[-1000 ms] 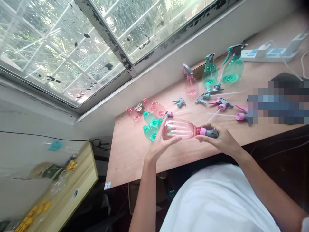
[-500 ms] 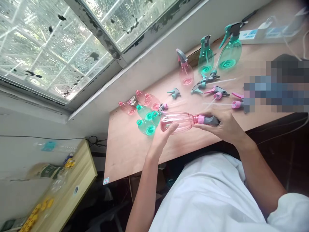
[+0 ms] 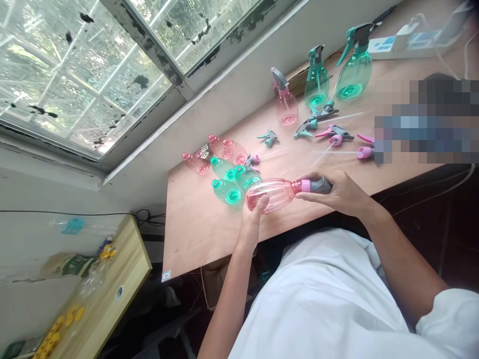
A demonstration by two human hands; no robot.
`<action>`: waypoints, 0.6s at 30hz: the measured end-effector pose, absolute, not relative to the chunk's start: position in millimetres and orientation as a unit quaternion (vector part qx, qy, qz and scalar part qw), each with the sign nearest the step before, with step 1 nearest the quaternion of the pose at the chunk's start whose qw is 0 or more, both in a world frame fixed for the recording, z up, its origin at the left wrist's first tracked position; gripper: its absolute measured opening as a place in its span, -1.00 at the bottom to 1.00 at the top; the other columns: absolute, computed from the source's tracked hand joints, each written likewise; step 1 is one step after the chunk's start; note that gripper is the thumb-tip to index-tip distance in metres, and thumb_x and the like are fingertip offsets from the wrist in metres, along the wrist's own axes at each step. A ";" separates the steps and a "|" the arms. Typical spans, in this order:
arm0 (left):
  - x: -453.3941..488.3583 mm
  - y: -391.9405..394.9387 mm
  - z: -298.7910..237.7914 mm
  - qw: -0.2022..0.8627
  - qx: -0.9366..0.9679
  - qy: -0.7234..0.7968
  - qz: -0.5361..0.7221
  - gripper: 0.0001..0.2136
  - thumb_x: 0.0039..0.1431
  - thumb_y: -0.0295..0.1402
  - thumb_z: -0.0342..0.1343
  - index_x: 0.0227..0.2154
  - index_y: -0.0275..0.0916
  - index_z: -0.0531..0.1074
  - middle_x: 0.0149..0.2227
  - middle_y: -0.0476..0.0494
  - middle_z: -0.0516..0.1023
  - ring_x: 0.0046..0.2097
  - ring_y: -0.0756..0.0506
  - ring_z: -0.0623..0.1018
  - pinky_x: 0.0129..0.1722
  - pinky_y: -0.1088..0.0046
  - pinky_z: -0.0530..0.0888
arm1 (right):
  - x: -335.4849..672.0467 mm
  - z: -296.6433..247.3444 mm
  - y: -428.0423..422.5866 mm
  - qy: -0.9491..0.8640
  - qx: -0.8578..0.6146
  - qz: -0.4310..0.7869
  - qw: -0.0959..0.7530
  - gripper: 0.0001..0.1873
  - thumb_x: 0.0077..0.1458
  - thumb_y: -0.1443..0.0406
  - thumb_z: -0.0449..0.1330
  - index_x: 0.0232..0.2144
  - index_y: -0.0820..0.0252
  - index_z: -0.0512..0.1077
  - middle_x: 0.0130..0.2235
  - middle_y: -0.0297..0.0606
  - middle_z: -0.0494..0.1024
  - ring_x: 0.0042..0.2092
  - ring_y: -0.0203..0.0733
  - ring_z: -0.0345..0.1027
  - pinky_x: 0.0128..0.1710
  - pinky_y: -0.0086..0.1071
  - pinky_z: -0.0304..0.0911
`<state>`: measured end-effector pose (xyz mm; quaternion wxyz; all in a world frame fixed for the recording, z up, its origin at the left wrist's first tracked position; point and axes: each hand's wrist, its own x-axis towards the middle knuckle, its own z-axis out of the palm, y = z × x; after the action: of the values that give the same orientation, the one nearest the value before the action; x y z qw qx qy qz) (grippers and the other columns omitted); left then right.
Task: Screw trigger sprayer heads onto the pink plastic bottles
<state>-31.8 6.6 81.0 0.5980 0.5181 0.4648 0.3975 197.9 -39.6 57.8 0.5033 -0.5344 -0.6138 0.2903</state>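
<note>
I hold a clear pink spray bottle [image 3: 276, 193] on its side just above the wooden table [image 3: 194, 229]. My left hand [image 3: 253, 218] cups its rounded base. Around the grey trigger head [image 3: 320, 185] with its pink collar, my right hand [image 3: 342, 193] is closed. Just behind the bottle lie several empty pink and green bottles [image 3: 226, 169] without heads. Loose trigger heads [image 3: 333, 134] with dip tubes lie further right.
Three assembled spray bottles, one pink [image 3: 285, 102] and two green [image 3: 350, 67], stand near the window wall. A white power strip [image 3: 411, 37] lies at the far right. A lower wooden table [image 3: 112, 299] with small yellow parts sits at left.
My left hand has slid from an open palm beside the bottle to gripping its base. The bottle has dropped slightly toward the table edge, and the view has shifted.
</note>
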 end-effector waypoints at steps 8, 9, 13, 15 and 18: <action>-41.3 19.3 71.5 0.641 0.517 0.401 0.402 -0.16 -0.03 -0.26 0.45 0.31 -0.03 0.19 0.22 -0.16 0.45 0.19 -0.21 0.48 0.20 0.20 0.38 | 199.4 58.1 -31.5 -0.586 -0.523 0.398 0.474 -0.51 0.05 -0.05 0.38 -0.18 0.22 0.54 -0.36 -0.24 0.64 -0.35 -0.10 0.52 -0.38 -0.34 0.37; -42.0 21.0 69.0 0.646 0.513 0.398 0.401 -0.11 -0.04 -0.28 0.46 0.34 0.00 0.14 0.23 -0.16 0.44 0.18 -0.21 0.49 0.20 0.19 0.39 | 199.1 56.0 -28.9 -0.579 -0.514 0.419 0.475 -0.52 0.05 -0.03 0.39 -0.18 0.22 0.53 -0.39 -0.26 0.63 -0.36 -0.09 0.53 -0.36 -0.34 0.38; -43.5 27.6 59.9 0.658 0.506 0.390 0.399 0.01 -0.08 -0.31 0.49 0.39 0.03 0.04 0.25 -0.19 0.41 0.26 -0.27 0.42 0.24 0.14 0.35 | 197.1 48.7 -15.4 -0.515 -0.494 0.494 0.497 -0.58 0.00 0.08 0.47 -0.19 0.20 0.52 -0.43 -0.30 0.64 -0.38 -0.10 0.58 -0.32 -0.33 0.41; -43.5 30.7 56.0 0.654 0.507 0.388 0.406 0.02 -0.07 -0.26 0.48 0.40 0.01 0.01 0.26 -0.22 0.40 0.30 -0.28 0.38 0.28 0.14 0.31 | 196.1 48.2 -7.0 -0.475 -0.486 0.533 0.504 -0.60 -0.04 0.14 0.50 -0.21 0.20 0.53 -0.43 -0.31 0.65 -0.39 -0.11 0.59 -0.32 -0.34 0.42; -41.5 33.7 48.3 0.633 0.505 0.396 0.433 -0.01 -0.04 -0.05 0.42 0.40 -0.06 0.01 0.33 -0.29 0.29 0.32 -0.32 0.34 0.29 0.14 0.30 | 194.7 48.4 6.4 -0.473 -0.483 0.548 0.493 -0.66 -0.03 0.15 0.49 -0.27 0.22 0.54 -0.47 -0.29 0.66 -0.42 -0.10 0.58 -0.35 -0.34 0.42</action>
<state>-41.5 33.7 48.3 0.6327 0.5050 0.3960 0.4334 194.7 6.4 48.4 0.4929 -0.4829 -0.4732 0.5476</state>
